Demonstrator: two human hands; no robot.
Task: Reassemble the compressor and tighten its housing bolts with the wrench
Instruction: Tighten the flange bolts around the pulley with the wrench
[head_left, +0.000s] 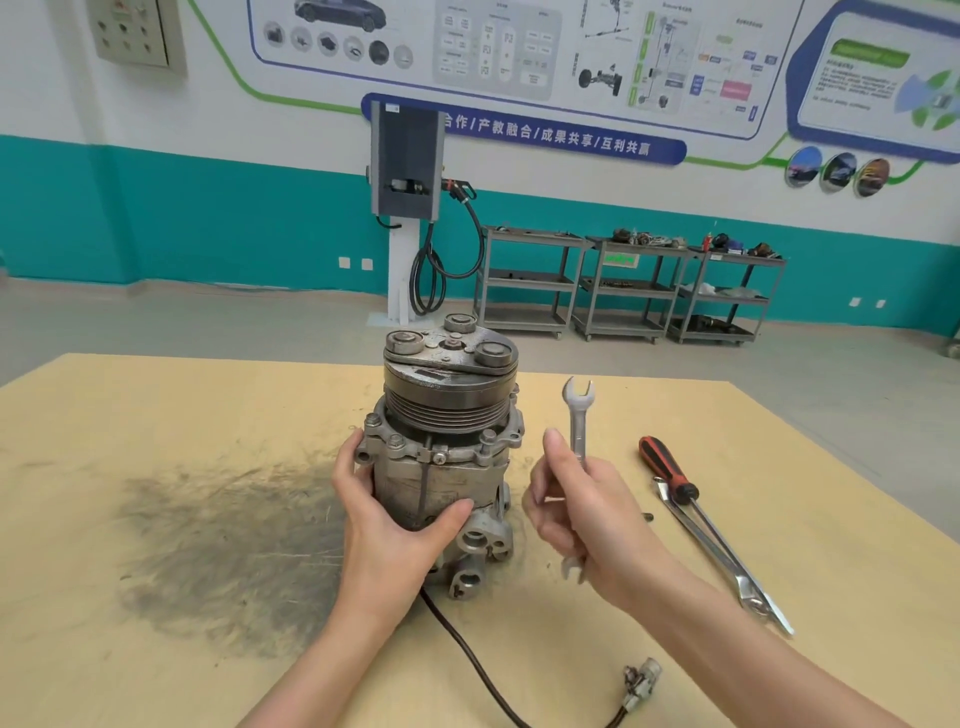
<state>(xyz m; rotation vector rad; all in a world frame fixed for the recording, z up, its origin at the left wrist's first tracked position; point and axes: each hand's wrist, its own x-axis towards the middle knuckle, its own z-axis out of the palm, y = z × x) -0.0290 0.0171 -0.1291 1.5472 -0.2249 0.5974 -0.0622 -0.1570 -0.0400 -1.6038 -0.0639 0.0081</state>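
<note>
Workshop floor behind, teal-and-white wall with posters; bench is a tan board (156, 415) carrying a dark grease smear (223, 540) on its left part.

Left hand (395, 525): wrapped around the near left side of the compressor (447, 441), fingers behind the housing, thumb curled across the front of the body. Firm grip on it.

Compressor stands upright at board centre, pulley and clutch plate on top. Housing bolts (396, 441) visible around the upper flange, heads up. Port block at the base faces me. Black cable (467, 654) runs from under the base toward me and ends in a small grey connector (644, 675) lying on the board at lower right.

Right hand (587, 514): just right of the compressor, not touching it. Fingers curled around the shank of the wrench (578, 415), which is held upright above the board; upper open end clear above my fingers, lower end showing below the palm. Wrench is not on any bolt.

Further right on the board: screwdriver (670, 473) with red-and-black handle, its shaft crossing a long silver spanner (727, 566). Both lie flat, well apart from the compressor.

Back wall, right: three grey shelf carts (628, 291).
</note>
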